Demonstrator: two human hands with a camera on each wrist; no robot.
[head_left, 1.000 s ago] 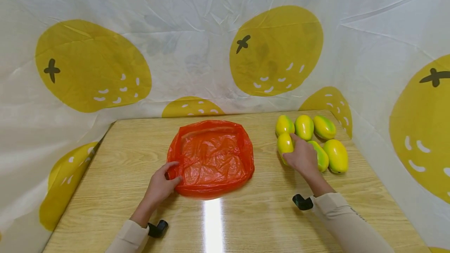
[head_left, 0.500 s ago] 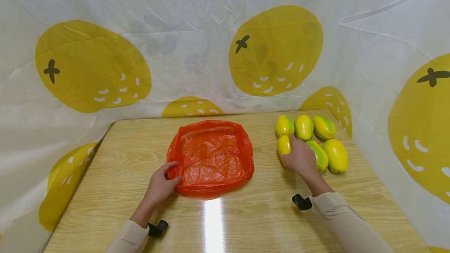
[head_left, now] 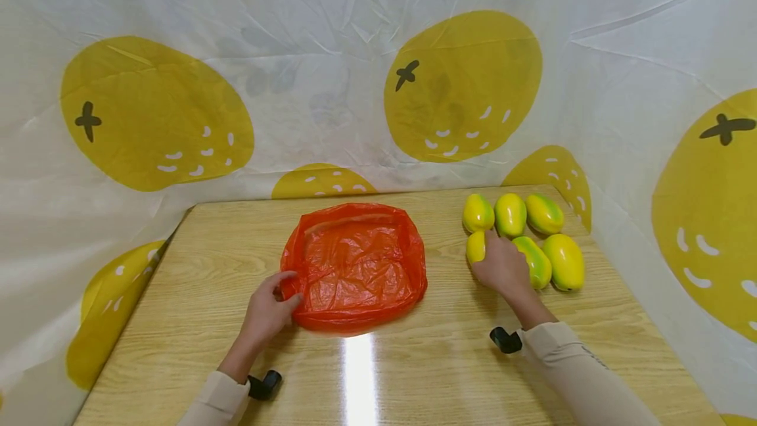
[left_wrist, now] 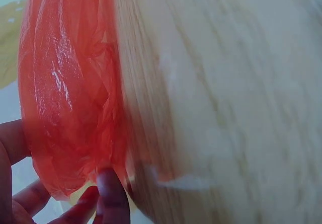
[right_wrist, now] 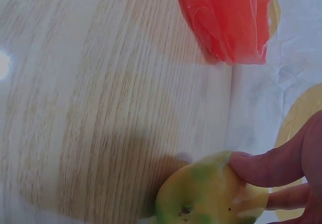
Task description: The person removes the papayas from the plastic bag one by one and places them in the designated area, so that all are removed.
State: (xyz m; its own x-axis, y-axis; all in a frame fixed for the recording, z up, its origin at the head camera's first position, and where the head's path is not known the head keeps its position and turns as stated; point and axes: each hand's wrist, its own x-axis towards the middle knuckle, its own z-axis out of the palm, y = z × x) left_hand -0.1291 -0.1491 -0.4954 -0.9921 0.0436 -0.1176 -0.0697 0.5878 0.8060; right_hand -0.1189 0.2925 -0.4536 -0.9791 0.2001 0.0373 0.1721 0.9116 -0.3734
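An open red plastic bag [head_left: 357, 265] lies on the wooden table, its rim standing up all round. At its left side, my left hand [head_left: 266, 307] holds the edge, the thumb [left_wrist: 113, 191] on the near side and fingers around the other side. To the right of the bag, my right hand [head_left: 503, 265] grips a yellow-green mango [right_wrist: 201, 196] at the near left of a group. The thumb [right_wrist: 261, 168] presses on the mango, with fingers behind it. My hand hides part of this mango in the head view.
Several other mangoes [head_left: 511, 215] sit close around the right hand in two rows, including a mango [head_left: 564, 261] at the near right. A white cloth [head_left: 331, 97] with yellow fruit prints hangs behind and beside the table [head_left: 414, 373].
The right hand has shifted very slightly toward me and now covers more of the mango, which has also moved a little. The left hand and bag stay almost the same.
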